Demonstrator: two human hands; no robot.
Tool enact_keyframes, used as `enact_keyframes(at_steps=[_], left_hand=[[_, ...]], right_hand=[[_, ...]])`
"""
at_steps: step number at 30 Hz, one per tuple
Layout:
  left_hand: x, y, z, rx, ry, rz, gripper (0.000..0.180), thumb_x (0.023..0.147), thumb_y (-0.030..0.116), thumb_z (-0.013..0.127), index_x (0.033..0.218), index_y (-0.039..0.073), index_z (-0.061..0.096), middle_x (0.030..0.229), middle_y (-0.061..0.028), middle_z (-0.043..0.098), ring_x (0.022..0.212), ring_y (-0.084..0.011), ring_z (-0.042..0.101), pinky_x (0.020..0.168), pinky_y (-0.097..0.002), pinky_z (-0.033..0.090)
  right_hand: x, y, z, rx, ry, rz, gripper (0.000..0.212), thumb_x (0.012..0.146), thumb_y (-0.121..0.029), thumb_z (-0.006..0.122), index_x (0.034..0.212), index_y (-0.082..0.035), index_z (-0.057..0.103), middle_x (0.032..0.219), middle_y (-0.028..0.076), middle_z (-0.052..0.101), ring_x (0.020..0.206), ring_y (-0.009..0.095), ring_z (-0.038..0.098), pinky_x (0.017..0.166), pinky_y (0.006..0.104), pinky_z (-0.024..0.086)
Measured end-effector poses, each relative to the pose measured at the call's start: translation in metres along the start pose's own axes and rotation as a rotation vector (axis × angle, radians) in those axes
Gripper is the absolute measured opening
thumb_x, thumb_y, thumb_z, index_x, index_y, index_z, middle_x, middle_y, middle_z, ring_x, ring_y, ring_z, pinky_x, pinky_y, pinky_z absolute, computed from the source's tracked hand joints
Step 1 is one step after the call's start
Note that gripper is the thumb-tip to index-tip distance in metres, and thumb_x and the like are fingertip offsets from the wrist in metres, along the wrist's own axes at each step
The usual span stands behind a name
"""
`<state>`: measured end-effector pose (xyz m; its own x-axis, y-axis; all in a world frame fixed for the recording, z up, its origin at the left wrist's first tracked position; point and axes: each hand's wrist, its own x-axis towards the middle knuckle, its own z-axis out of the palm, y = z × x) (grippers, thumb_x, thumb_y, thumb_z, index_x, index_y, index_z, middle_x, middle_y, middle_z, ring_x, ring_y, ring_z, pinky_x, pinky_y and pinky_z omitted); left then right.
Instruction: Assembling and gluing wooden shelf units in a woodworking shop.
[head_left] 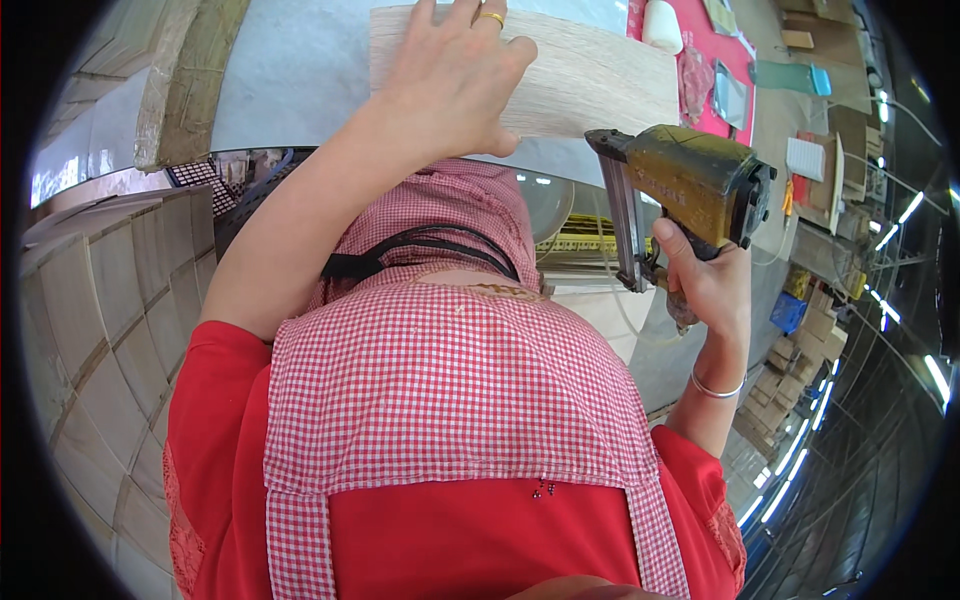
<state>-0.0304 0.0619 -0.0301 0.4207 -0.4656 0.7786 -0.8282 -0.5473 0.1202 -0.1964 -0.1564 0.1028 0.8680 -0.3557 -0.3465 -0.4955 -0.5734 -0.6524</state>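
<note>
I find the worktable point(290, 100) before me surfaced in pale bluish white. Flat upon it lies a light wood-grained board point(600, 70). To my right, a red sheet point(708, 45) carries a white roll point(661, 27), a crumpled pink piece point(697, 82) and a flat pale-faced object point(730, 95). A long brown block point(190, 85) runs along the left side; whether it rests on the top I cannot establish.

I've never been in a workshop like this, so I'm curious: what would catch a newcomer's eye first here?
Probably the worn yellow nail gun, gripped in the right hand right of centre. At the top, the left hand is spread over a pale wood-grain board. The red-and-white checked apron fills the middle of the view.
</note>
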Motion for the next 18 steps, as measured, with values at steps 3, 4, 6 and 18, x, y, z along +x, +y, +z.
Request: enact_keyframes(at_steps=[3, 4, 6, 18], left_hand=[[0.052, 0.011, -0.046, -0.152, -0.781, -0.262, 0.058, 0.058, 0.04, 0.084, 0.1, 0.004, 0.065, 0.117, -0.025, 0.054, 0.114, -0.0358, 0.05, 0.096, -0.0511, 0.038], [0.056, 0.011, -0.049, -0.154, -0.78, -0.265, 0.058, 0.058, 0.04, 0.084, 0.1, 0.004, 0.065, 0.117, -0.025, 0.054, 0.114, -0.0358, 0.05, 0.096, -0.0511, 0.038], [0.061, 0.011, -0.05, -0.154, -0.836, -0.273, 0.057, 0.058, 0.039, 0.084, 0.099, 0.004, 0.066, 0.116, -0.0248, 0.055, 0.113, -0.0354, 0.05, 0.096, -0.0507, 0.038], [0.045, -0.022, -0.08, -0.313, -0.844, -0.348, 0.104, 0.061, 0.052, 0.085, 0.138, -0.001, 0.04, 0.149, -0.0322, 0.026, 0.141, -0.0441, 0.023, 0.115, -0.0545, 0.021]], right_hand=[[0.0, -0.002, 0.002, -0.011, 0.003, 0.064, 0.026, 0.087, -0.024, 0.076, 0.093, 0.0, 0.066, 0.063, -0.002, 0.056, 0.045, 0.005, 0.046, 0.041, 0.0219, 0.035], [-0.002, -0.004, 0.003, 0.009, 0.003, 0.104, 0.026, 0.086, -0.021, 0.076, 0.095, 0.0, 0.065, 0.065, -0.002, 0.057, 0.046, 0.005, 0.046, 0.041, 0.0223, 0.036], [-0.004, -0.007, 0.004, 0.051, 0.008, 0.187, 0.028, 0.084, -0.015, 0.078, 0.1, 0.001, 0.062, 0.07, -0.001, 0.058, 0.049, 0.006, 0.047, 0.042, 0.0231, 0.037], [-0.011, -0.016, 0.017, 0.006, 0.109, 0.065, 0.023, 0.088, -0.022, 0.074, 0.092, -0.001, 0.066, 0.061, -0.002, 0.055, 0.046, 0.005, 0.046, 0.041, 0.0218, 0.036]])
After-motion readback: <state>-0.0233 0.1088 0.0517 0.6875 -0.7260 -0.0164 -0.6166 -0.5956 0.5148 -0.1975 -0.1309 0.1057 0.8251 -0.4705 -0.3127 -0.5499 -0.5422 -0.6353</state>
